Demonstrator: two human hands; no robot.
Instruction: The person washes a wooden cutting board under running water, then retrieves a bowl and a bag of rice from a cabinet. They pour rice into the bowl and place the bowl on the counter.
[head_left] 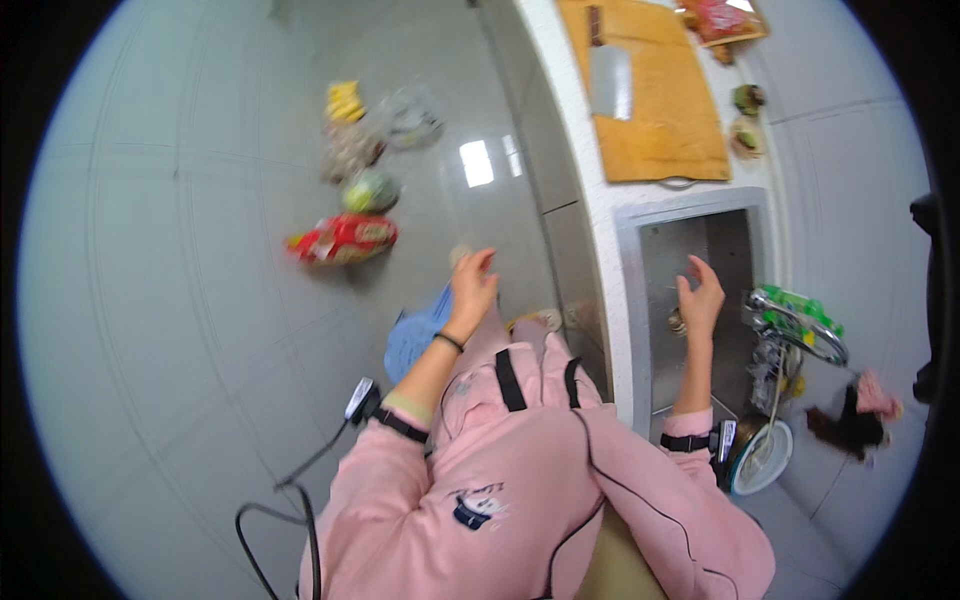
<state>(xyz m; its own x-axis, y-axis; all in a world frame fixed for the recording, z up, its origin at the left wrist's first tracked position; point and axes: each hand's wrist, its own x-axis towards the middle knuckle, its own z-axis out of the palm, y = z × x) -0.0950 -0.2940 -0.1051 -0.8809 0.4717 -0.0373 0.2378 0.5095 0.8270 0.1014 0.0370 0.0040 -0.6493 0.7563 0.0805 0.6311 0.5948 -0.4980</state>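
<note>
My left hand (473, 288) is held up over the floor in front of my knees, with a dark band on the wrist. Its fingers are loosely bent and nothing shows in them. Over the metal sink (735, 250) hangs my right hand (702, 292), its thumb and fingers apart with nothing between them. Beside it in the basin is the round drain (677, 321). A chrome faucet (815, 340) stands on the sink's right side, next to a green package (795, 308). Below my left hand lies a blue item (412, 338), perhaps a plastic bag.
Beyond the sink, a cleaver (612, 88) lies on a wooden cutting board (670, 120). Along the left floor sit a red package (345, 240), a green vegetable in clear wrap (370, 190), a yellow package (345, 102) and a clear plastic bag (412, 118). A white bucket (770, 465) stands right.
</note>
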